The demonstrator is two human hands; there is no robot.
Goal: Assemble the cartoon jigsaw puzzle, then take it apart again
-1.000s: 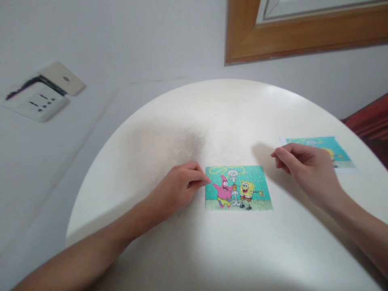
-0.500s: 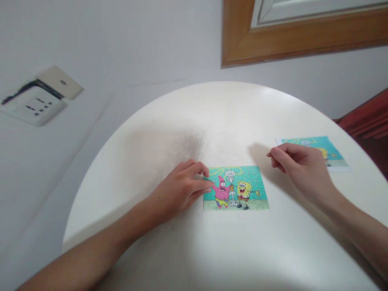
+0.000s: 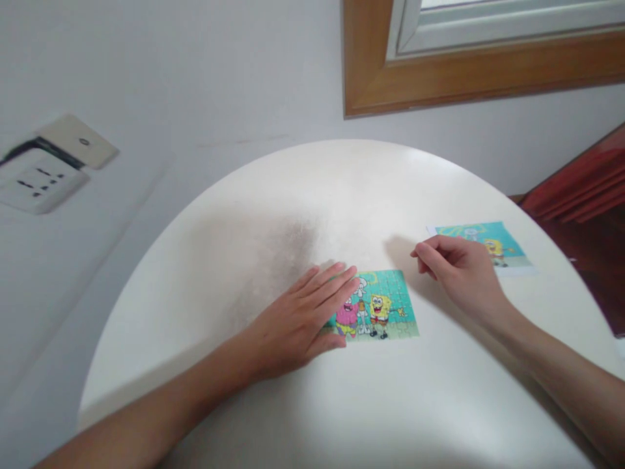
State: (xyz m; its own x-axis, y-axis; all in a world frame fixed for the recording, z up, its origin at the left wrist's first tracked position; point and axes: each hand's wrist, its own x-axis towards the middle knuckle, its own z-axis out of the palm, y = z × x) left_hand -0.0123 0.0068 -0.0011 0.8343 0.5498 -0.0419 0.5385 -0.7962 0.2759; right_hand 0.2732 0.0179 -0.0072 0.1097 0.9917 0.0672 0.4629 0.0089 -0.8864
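Note:
My left hand [image 3: 307, 316] lies with its fingers stretched out over the left part of a small jigsaw puzzle [image 3: 393, 306]. The puzzle shows a pink starfish, a tall pale figure and a yellow sponge on turquoise; its left edge is hidden under the hand. To its right, my right hand [image 3: 463, 270] is closed, thumb against the curled fingers, and I see nothing in it. Behind that hand lies a printed picture card [image 3: 505, 238] with the same cartoon scene, partly covered by the hand.
Both pictures lie on a white round-edged table [image 3: 342, 189] with a grey smudge left of the middle. A wall socket [image 3: 43, 182] sits at the left. A wooden window frame [image 3: 371, 78] is at the upper right, and red cloth [image 3: 576, 182] hangs beyond the table's right edge.
My left hand has gone from curled fingers at the puzzle's left edge to a flat, stretched hand over its left part. The right hand keeps its closed shape; the camera view has shifted slightly.

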